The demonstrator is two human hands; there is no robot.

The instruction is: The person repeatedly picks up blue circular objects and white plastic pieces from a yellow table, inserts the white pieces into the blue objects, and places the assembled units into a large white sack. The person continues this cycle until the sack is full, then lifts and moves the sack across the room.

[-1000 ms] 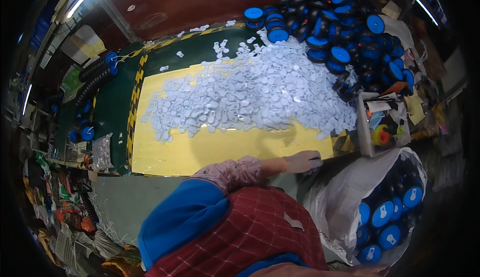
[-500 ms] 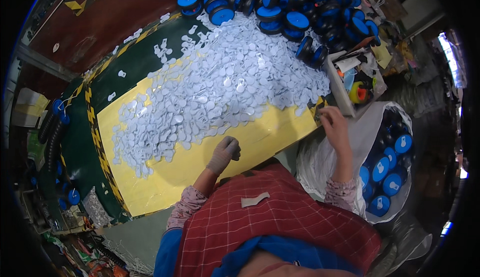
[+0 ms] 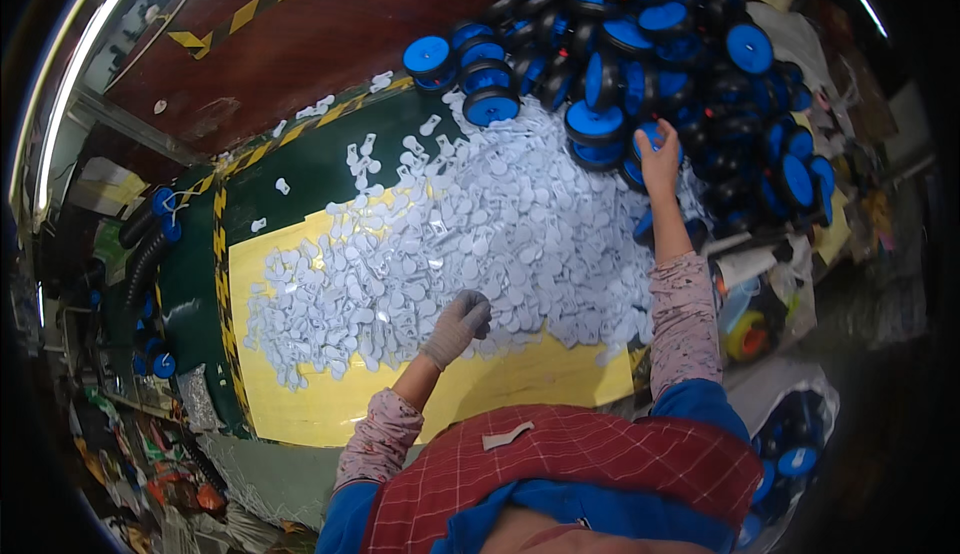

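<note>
My left hand (image 3: 458, 328), in a pale grey glove, is closed with fingers curled above the near side of a heap of small white keyhole-shaped plastic pieces (image 3: 440, 244). What it holds, if anything, is hidden. My bare right hand (image 3: 659, 162) is stretched far forward to the pile's right side. Its thumb and fingers lie round the blue face of a blue-and-black wheel (image 3: 648, 136), which sits among other wheels at the heap's far right edge.
Many blue-and-black wheels (image 3: 750, 49) are piled at the back right. Yellow sheeting (image 3: 330, 409) covers the green table, edged with striped tape (image 3: 222, 304). A box of odds and ends (image 3: 745, 299) and a white bag of wheels (image 3: 800, 394) stand at the right.
My right hand has moved forward from beside the box to a wheel in the pile. The gloved left hand has come over the white pieces, still closed. The view has shifted.
</note>
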